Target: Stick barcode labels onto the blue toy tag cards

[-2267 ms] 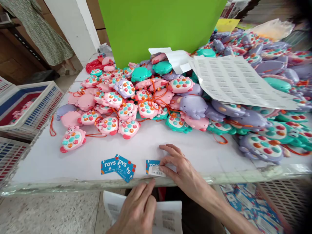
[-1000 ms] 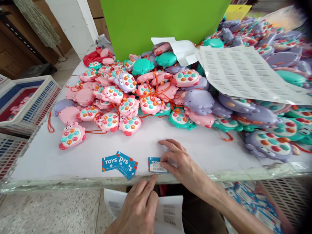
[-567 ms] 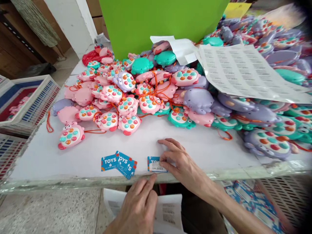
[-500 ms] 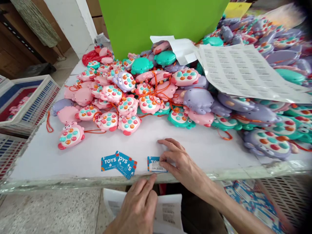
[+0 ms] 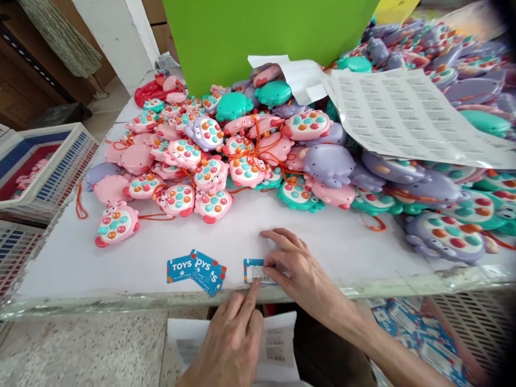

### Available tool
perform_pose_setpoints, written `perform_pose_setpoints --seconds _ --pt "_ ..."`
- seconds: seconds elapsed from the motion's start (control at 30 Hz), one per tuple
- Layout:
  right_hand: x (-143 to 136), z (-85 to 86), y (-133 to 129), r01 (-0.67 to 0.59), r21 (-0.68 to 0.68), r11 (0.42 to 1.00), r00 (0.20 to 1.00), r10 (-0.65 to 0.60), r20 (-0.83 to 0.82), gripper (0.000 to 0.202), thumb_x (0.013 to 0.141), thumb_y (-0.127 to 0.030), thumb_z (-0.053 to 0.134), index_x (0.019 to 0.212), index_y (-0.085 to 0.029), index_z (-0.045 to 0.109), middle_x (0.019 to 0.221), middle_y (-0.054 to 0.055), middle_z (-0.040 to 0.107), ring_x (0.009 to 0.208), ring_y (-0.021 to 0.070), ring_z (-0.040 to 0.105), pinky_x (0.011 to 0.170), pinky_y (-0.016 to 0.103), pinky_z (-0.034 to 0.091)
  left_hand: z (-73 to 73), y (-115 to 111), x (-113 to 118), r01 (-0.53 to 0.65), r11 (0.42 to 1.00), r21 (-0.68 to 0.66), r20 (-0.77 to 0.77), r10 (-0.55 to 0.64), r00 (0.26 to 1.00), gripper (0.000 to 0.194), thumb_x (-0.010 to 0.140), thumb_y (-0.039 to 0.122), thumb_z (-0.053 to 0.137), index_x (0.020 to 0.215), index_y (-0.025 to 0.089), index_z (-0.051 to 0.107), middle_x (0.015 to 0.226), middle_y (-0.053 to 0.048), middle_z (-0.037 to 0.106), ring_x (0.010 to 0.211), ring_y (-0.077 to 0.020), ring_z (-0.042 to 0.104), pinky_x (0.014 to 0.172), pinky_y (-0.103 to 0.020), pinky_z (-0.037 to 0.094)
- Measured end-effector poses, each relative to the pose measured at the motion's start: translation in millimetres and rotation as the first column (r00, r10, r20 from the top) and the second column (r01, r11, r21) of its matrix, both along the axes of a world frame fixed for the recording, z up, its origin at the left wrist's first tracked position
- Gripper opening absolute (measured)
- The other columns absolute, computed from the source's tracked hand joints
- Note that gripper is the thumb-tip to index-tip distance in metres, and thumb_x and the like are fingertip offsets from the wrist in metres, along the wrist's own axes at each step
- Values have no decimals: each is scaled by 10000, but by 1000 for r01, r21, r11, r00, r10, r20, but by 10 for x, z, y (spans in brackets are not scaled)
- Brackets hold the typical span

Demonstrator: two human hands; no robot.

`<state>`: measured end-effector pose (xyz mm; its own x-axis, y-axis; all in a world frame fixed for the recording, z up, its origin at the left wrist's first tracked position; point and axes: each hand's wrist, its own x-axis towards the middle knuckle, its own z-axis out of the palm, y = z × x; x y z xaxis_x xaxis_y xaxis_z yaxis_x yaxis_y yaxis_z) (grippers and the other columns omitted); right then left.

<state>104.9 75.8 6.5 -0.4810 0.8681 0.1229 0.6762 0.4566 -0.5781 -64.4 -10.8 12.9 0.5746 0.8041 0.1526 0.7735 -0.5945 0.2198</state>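
My right hand (image 5: 296, 269) lies flat on the white table (image 5: 242, 242), its fingertips pinning a small blue card (image 5: 249, 267) with a white barcode sticker (image 5: 258, 274) on it. My left hand (image 5: 231, 344) is below the table's front edge, forefinger stretched up and touching the sticker's lower edge. Under that hand a white sheet of stickers (image 5: 276, 344) rests on my lap. Two more blue "TOYS" cards (image 5: 196, 270) lie overlapped to the left of the first card.
A big heap of pink, purple and teal bubble toys (image 5: 250, 156) with orange cords fills the table's back and right. A label sheet (image 5: 399, 118) lies on the heap. A green board (image 5: 262, 37) stands behind. Plastic crates (image 5: 44, 172) stand at left.
My left forefinger has reached up from under the table edge to the sticker. The sticker sheet on my lap has shifted slightly. My right hand stays on the card.
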Motion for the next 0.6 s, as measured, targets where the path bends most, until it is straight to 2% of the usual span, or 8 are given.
perform_pose_setpoints --seconds 0.4,0.5,0.6 --pt "54 132 74 -51 -20 998 992 53 113 182 841 -179 564 701 -201 678 1221 85 607 1159 302 494 861 485 489 -14 1 -22 8 999 -52 24 -7 1000 322 618 -22 402 817 96 626 1236 -191 572 827 -241 546 714 -357 531" --pt "53 118 58 -21 27 999 992 17 127 100 837 -215 580 892 -184 658 1210 115 602 1140 301 504 845 470 500 -15 3 -24 8 998 -63 19 -7 1000 320 607 -10 415 824 106 619 1234 -183 572 835 -243 540 725 -360 525" --pt "-14 50 51 48 121 992 987 -65 148 430 815 -368 620 1167 -135 539 1264 169 539 1158 323 463 865 492 470 -15 5 -24 4 998 -69 15 -3 1000 312 601 -9 422 821 115 606 1234 -178 571 853 -247 540 746 -364 516"
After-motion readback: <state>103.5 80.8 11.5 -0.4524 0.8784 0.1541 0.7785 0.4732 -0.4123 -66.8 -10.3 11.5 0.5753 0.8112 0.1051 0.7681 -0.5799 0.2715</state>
